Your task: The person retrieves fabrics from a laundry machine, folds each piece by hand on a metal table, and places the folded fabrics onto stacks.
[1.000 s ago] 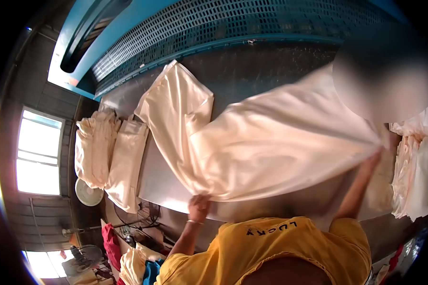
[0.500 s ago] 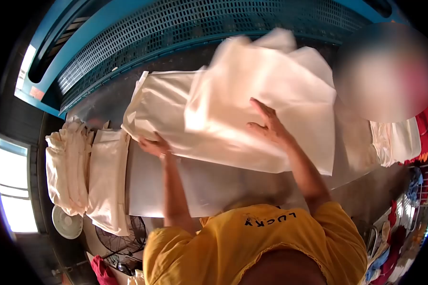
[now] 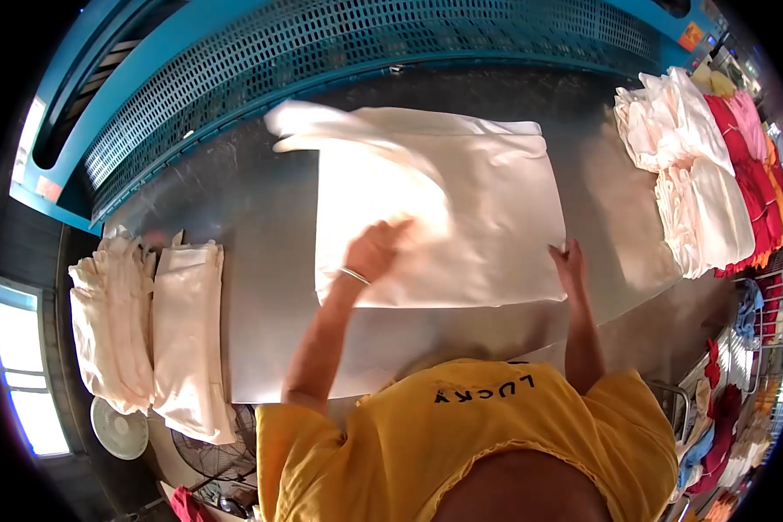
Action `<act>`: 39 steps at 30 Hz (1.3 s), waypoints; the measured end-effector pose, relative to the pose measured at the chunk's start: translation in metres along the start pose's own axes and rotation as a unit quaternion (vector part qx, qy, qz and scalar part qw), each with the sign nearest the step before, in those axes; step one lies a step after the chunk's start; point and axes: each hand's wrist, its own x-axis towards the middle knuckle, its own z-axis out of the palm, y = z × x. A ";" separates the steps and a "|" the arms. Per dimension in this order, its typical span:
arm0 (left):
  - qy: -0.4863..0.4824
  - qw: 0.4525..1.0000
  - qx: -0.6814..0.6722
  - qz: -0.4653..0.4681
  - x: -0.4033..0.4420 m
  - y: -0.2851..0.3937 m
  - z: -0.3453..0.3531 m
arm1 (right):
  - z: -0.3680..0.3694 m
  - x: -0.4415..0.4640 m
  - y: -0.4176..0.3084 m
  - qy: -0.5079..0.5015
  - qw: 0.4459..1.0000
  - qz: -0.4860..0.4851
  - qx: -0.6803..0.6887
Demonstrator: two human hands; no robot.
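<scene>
A white cloth (image 3: 496,209) lies folded into a rough rectangle on the metal table in front of me. My left hand (image 3: 381,248), with a bangle at its wrist, is closed on a layer of this cloth over its left half. The upper left end of that layer is lifted and smeared by motion. At the cloth's lower right corner, my right hand (image 3: 571,268) touches the edge, its thumb and forefinger apart. Its other fingers are hard to make out.
Two stacks of folded white cloth (image 3: 187,339) lie on the left. White cloths (image 3: 705,209) and red cloths (image 3: 744,174) are piled at the right. A blue machine with a perforated panel (image 3: 365,43) runs along the table's (image 3: 270,322) far side. A fan (image 3: 120,426) stands at lower left.
The billowing cloth has come down into a flatter, more compact rectangle. My left hand has moved right and closed on a layer; my right hand has gone to the lower right corner.
</scene>
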 end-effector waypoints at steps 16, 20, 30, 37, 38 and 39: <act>0.266 0.728 -0.391 -0.497 -0.083 0.133 0.070 | 0.098 0.046 -0.210 -0.268 0.827 -0.368 0.331; 0.466 0.727 -0.011 -0.504 -0.178 0.124 0.062 | 0.132 0.137 -0.138 -0.099 0.953 -0.198 0.206; 0.545 0.492 -0.523 -0.431 -0.254 0.028 -0.066 | 0.170 -0.037 -0.354 -0.543 0.741 -0.209 0.336; 0.728 0.461 -0.276 -0.426 -0.430 -0.040 -0.203 | 0.249 -0.184 -0.577 -0.499 0.687 -0.328 0.413; 0.731 0.460 -0.276 -0.421 -0.444 -0.050 -0.215 | 0.284 -0.198 -0.597 -0.489 0.695 -0.346 0.398; 0.712 0.460 -0.278 -0.452 -0.463 -0.063 -0.215 | 0.321 -0.210 -0.614 -0.511 0.709 -0.342 0.345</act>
